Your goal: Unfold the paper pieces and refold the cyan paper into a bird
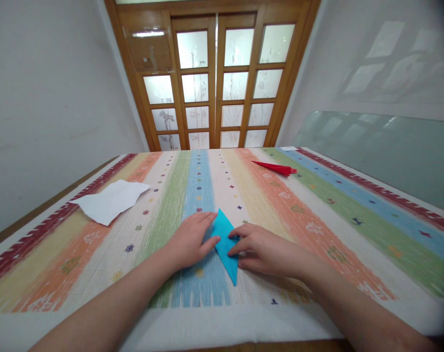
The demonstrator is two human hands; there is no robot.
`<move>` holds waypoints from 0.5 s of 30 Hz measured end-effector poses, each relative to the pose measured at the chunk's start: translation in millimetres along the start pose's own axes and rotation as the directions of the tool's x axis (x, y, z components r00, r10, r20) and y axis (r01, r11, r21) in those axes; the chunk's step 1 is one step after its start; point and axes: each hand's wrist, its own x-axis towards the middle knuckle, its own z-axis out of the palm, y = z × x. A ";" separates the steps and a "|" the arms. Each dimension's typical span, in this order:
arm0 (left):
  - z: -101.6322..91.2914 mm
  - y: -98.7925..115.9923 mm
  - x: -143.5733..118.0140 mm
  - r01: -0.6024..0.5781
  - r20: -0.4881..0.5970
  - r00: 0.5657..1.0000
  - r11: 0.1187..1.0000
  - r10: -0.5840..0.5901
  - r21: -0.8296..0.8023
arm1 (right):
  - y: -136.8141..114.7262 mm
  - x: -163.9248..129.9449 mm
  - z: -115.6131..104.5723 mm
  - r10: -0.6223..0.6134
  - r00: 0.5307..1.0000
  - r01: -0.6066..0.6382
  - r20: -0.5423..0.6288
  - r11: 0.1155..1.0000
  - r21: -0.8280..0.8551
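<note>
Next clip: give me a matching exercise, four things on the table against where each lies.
Things:
1. blue folded paper
2. red folded paper
3. white paper
4. left hand

Places:
A. far right of the striped cloth
B. left side, lying loose
C. between both hands, pressed flat
D. on the blue paper's left edge, opposite the right hand

Pairs: 1-C, 2-A, 3-B, 4-D

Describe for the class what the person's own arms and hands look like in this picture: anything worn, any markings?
Both arms are bare to the frame's edge, with no sleeves in view. The left hand and right hand wear no gloves, and no rings, watch or markings are visible. Fingernails look short and unpainted.
</note>
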 end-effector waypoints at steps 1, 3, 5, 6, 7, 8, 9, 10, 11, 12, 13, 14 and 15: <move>1.4 -4.1 1.6 0.036 -0.019 0.999 0.999 -0.036 0.009 | -1.1 0.3 -0.1 0.001 1.000 -0.001 0.004 1.000 -0.004; 5.6 -9.5 3.6 0.071 -0.029 0.997 0.997 -0.071 0.018 | -2.6 1.1 1.0 -0.003 1.000 0.003 0.001 1.000 -0.012; 9.8 -12.0 4.0 0.069 -0.025 0.997 0.997 -0.068 0.020 | -3.2 1.5 3.8 -0.008 1.000 0.008 -0.006 1.000 -0.024; 11.5 -12.5 3.9 0.063 -0.025 0.998 0.998 -0.063 0.020 | -3.3 1.6 5.5 -0.009 1.000 0.009 -0.011 1.000 -0.030; 12.8 -12.8 3.6 0.059 -0.025 0.998 0.998 -0.059 0.019 | -3.5 1.6 7.2 -0.009 1.000 0.009 -0.015 0.999 -0.033; 13.8 -13.1 3.4 0.059 -0.026 0.998 0.998 -0.058 0.018 | -3.7 1.6 8.7 -0.012 1.000 0.012 -0.016 0.999 -0.034; 14.4 -13.2 3.2 0.062 -0.025 0.998 0.998 -0.062 0.017 | -4.2 1.6 10.0 -0.018 1.000 0.018 -0.013 0.999 -0.031; 14.7 -13.4 3.2 0.068 -0.023 0.997 0.998 -0.068 0.016 | -5.0 1.7 11.0 -0.024 1.000 0.024 -0.007 0.999 -0.025; 14.8 -13.5 3.3 0.076 -0.020 0.997 0.997 -0.076 0.016 | -5.9 2.0 11.7 -0.029 1.000 0.029 0.001 0.999 -0.016; 14.7 -13.6 3.5 0.084 -0.018 0.996 0.996 -0.084 0.015 | -6.9 2.3 12.2 -0.031 0.999 0.031 0.010 0.999 -0.007; 14.7 -13.8 3.9 0.092 -0.019 0.996 0.996 -0.092 0.014 | -7.9 2.8 12.5 -0.031 0.999 0.031 0.016 1.000 0.002; 14.7 -13.9 4.3 0.098 -0.021 0.995 0.995 -0.098 0.011 | -8.8 3.2 12.7 -0.030 0.999 0.030 0.020 1.000 0.010; 14.9 -14.1 4.7 0.099 -0.021 0.995 0.995 -0.099 0.007 | -9.4 3.7 12.9 -0.028 0.999 0.027 0.023 1.000 0.015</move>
